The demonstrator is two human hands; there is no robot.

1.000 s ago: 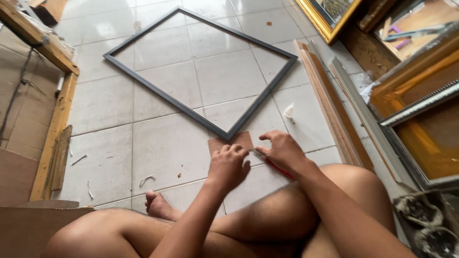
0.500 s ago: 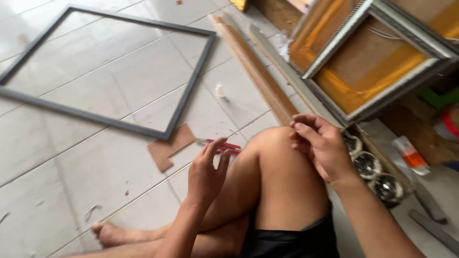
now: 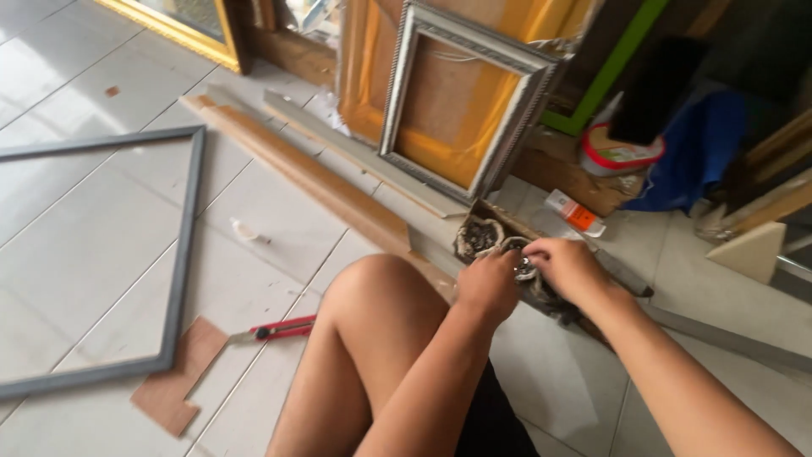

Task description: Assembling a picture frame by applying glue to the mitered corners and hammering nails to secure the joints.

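My left hand (image 3: 489, 286) and my right hand (image 3: 568, 267) meet over a low cardboard box (image 3: 495, 211) on the floor to my right. The box holds small round tins (image 3: 476, 237) filled with dark metal bits. My left hand's fingers curl around the rim of one small tin (image 3: 522, 261). My right hand's fingertips are at that tin's opening; whether they hold anything is hidden. My bent knee (image 3: 372, 288) is just left of the hands.
A red utility knife (image 3: 279, 330) and a brown cardboard piece (image 3: 182, 372) lie on the tile by a grey frame (image 3: 179, 254). Long moulding strips (image 3: 313, 182) run across the floor. A silver frame (image 3: 461, 101), a gold frame (image 3: 182, 30), a tube (image 3: 575, 213) and a tub (image 3: 622, 148) are behind.
The view has swung to the right. Both hands moved off the cardboard piece and knife, past my knee, to the box of tins.
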